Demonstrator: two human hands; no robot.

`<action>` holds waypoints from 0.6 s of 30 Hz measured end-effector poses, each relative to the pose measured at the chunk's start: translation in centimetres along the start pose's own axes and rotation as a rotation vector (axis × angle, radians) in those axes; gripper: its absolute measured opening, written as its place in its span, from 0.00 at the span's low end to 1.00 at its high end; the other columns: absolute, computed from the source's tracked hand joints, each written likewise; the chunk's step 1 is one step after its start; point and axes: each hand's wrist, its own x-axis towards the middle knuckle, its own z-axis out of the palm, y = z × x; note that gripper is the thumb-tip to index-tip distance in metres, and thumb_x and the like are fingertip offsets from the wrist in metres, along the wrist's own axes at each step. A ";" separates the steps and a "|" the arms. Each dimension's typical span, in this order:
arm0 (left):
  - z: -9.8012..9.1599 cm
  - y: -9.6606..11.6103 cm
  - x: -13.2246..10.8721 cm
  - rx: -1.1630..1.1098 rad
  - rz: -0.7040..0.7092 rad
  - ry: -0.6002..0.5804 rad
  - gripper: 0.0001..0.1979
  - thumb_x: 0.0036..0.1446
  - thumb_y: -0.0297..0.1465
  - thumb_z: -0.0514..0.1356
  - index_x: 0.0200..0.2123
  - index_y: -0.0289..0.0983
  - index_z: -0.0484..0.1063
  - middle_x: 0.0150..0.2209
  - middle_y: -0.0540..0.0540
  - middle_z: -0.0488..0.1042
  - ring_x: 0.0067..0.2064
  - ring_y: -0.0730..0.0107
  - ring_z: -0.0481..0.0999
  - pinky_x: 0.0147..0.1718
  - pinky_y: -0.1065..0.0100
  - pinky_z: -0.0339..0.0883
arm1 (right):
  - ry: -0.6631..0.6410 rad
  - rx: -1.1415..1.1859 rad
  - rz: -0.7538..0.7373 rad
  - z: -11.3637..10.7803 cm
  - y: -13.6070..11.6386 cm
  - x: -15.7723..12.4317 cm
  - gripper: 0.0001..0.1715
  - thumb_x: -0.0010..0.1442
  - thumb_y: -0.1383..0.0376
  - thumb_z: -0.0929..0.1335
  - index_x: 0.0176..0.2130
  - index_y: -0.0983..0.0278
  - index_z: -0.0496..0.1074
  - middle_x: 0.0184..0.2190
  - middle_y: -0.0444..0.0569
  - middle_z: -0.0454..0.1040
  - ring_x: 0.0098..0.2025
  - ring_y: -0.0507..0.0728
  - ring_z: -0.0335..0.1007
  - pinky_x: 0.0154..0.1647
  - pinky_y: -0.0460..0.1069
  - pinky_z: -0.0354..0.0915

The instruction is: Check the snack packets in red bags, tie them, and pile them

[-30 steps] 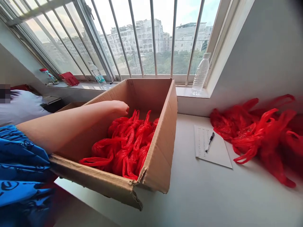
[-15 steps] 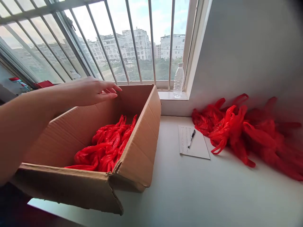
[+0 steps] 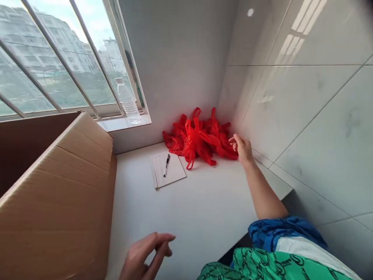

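Observation:
Near the bottom edge, my left hand (image 3: 147,256) hovers over the white table with nothing in it, fingers loosely bent and a gap between thumb and fingers. My right hand (image 3: 241,147) reaches out at the right end of a heap of red plastic bags (image 3: 201,138). Its fingers are partly bent and apart, with no bag in them; whether they touch the heap I cannot tell. Handle loops stick up from the crumpled bags, which lie against the wall. At left stands an open cardboard box (image 3: 72,186); its contents are hidden from this angle.
A notebook (image 3: 175,175) with a black pen (image 3: 166,165) on it lies in front of the bags. On the sill of the barred window stands a clear plastic bottle (image 3: 128,102). The white table (image 3: 198,210) ends at a tiled wall (image 3: 314,112) on the right.
The view has swung right, away from the box interior with its red bags. One hand was above the box; now both hands show, the right beside the heap, the left over the table.

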 end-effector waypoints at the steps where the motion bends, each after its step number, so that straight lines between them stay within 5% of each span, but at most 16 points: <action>1: 1.1 -0.7 0.9 -0.001 0.024 -0.011 0.14 0.61 0.49 0.53 0.37 0.56 0.78 0.28 0.50 0.78 0.33 0.58 0.77 0.34 0.60 0.70 | 0.018 -0.060 -0.016 0.5 0.2 0.5 0.30 0.67 0.45 0.57 0.32 0.62 0.73 0.16 0.40 0.61 0.21 0.52 0.63 0.34 0.50 0.69; 6: 3.9 -3.3 3.9 0.029 0.040 -0.270 0.16 0.65 0.46 0.50 0.39 0.50 0.77 0.31 0.49 0.78 0.33 0.62 0.76 0.31 0.65 0.65 | -0.002 -0.283 -0.048 3.8 1.7 0.8 0.25 0.56 0.42 0.66 0.35 0.61 0.72 0.33 0.51 0.75 0.37 0.60 0.71 0.43 0.54 0.65; 11: 4.7 -4.6 4.0 0.083 0.072 -0.259 0.16 0.65 0.45 0.51 0.39 0.48 0.77 0.31 0.49 0.78 0.31 0.63 0.73 0.33 0.65 0.64 | -0.024 -0.373 -0.038 4.9 2.6 -0.5 0.20 0.50 0.49 0.71 0.30 0.61 0.68 0.37 0.58 0.74 0.45 0.67 0.69 0.48 0.59 0.63; 16: 3.4 -4.5 4.3 -0.144 -0.058 -0.316 0.16 0.63 0.47 0.54 0.41 0.47 0.77 0.32 0.49 0.77 0.35 0.63 0.74 0.35 0.66 0.65 | -0.007 -0.266 -0.091 3.3 -1.4 0.3 0.16 0.62 0.51 0.62 0.35 0.60 0.68 0.38 0.53 0.74 0.43 0.62 0.70 0.48 0.56 0.65; 18: 2.7 -3.9 5.0 -0.253 -0.102 -0.278 0.18 0.61 0.49 0.56 0.45 0.47 0.75 0.35 0.48 0.76 0.37 0.64 0.74 0.37 0.66 0.67 | -0.105 -0.043 -0.065 2.9 -4.0 -0.1 0.16 0.63 0.50 0.62 0.37 0.59 0.68 0.34 0.47 0.74 0.37 0.58 0.71 0.42 0.53 0.68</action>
